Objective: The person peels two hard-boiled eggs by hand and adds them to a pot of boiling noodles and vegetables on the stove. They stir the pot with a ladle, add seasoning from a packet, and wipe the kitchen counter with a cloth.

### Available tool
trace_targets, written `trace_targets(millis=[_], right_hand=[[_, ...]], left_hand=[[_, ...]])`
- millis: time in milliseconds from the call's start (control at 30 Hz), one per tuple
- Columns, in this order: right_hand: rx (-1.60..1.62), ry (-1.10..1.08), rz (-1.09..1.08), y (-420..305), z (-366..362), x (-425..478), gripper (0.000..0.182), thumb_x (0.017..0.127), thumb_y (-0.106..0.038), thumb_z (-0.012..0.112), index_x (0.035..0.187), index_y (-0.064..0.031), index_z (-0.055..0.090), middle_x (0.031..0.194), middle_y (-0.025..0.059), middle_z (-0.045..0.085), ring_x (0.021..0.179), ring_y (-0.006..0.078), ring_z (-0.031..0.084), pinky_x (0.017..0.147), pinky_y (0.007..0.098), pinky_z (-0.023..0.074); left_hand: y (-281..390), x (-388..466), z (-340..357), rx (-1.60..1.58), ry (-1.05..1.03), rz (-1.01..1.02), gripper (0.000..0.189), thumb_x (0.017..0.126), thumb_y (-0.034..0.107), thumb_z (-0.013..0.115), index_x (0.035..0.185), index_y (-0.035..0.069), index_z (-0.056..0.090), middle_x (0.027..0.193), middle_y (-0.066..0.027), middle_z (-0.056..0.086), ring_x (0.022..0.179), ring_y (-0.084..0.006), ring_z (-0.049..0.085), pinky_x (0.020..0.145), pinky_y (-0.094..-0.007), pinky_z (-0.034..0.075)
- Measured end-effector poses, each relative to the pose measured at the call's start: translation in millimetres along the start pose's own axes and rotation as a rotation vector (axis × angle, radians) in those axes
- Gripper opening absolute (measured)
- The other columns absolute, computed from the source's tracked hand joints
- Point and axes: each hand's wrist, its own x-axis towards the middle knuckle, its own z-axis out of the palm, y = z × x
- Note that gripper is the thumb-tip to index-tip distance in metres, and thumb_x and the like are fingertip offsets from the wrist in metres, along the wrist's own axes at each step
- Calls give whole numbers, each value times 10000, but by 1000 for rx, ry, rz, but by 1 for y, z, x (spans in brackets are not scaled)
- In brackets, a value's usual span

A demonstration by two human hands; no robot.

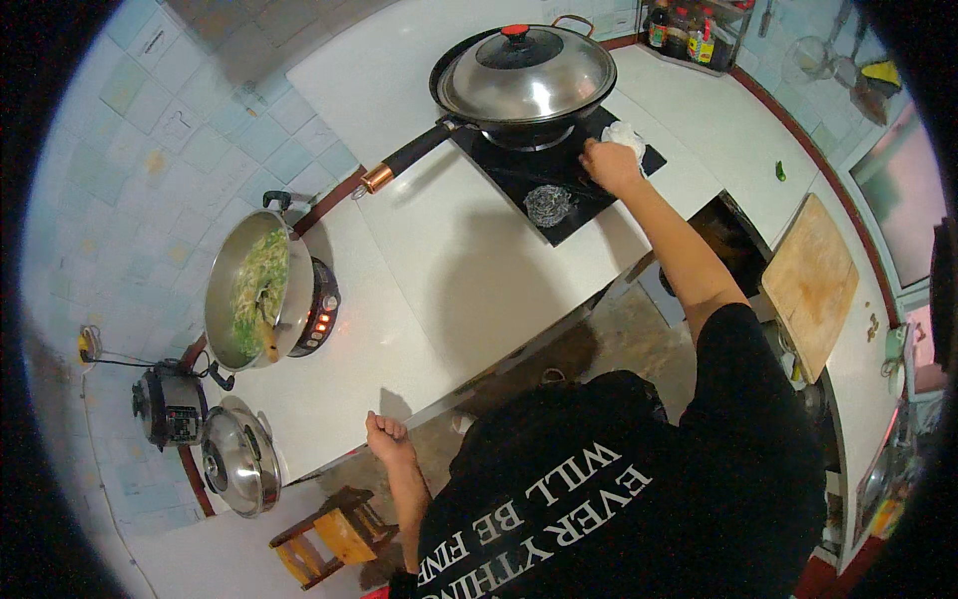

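My right hand [612,166] is over the black glass cooktop [548,205], its fingers curled close to the surface. A crumpled white cloth [624,140] touches or adjoins this hand; whether the fingers grip it is unclear. Just beyond, a black wok [443,81] stands on the cooktop under a domed steel lid [533,75], its long handle [419,152] pointing left. My left hand [389,438] is closed near the counter's front edge, with nothing visible in it. To its upper left, a steel pan [221,288] holds green and pale food [258,284] with a wooden-handled utensil [268,341].
The pan sits on a lit round electric cooker [322,314]. An electric pressure cooker [172,408] and a steel lid [238,463] are at the left. A wooden cutting board [812,284], a green pepper [780,171] and a bottle rack [687,45] are at the right; a wooden stool [340,535] stands below.
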Motion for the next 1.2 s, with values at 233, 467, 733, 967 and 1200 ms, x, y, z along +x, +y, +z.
trace_targets(millis=[233,467,733,967,1200], right_hand=[[-68,263,52,67,43,9,481,835,-280,570,1277,-130,454,1265,179,470,1136,354,477,925,452,411],[68,330,6,83,84,8,302,832,-167,550,1131,-133,570,1252,131,502,1123,339,481,945,424,411],[400,537,507,95,60,-68,340,732,-98,582,1065,-29,579,1069,195,574,1004,372,535,871,429,432],[400,406,256,-50,142,-151,388,687,-57,557,1066,23,556,1157,245,532,1078,395,498,949,433,394],[732,131,-181,-333,148,-253,410,743,-36,495,1153,-27,522,1311,162,436,1233,328,381,1062,404,282]], left_hand=[[-8,-18,-4,53,9,18,348,931,283,449,633,161,316,535,41,260,451,-105,205,445,-280,199],[-10,-21,-4,118,70,-66,351,914,295,490,633,159,329,531,34,280,447,-108,232,445,-270,216],[-15,4,4,86,-105,-178,357,926,298,471,628,155,336,517,29,288,445,-113,249,441,-271,225],[10,18,-30,115,-179,-230,350,927,288,473,630,153,345,516,28,291,438,-106,257,425,-261,229],[46,26,-95,96,-81,-227,332,911,264,500,635,144,359,518,26,291,441,-98,274,411,-237,220]])
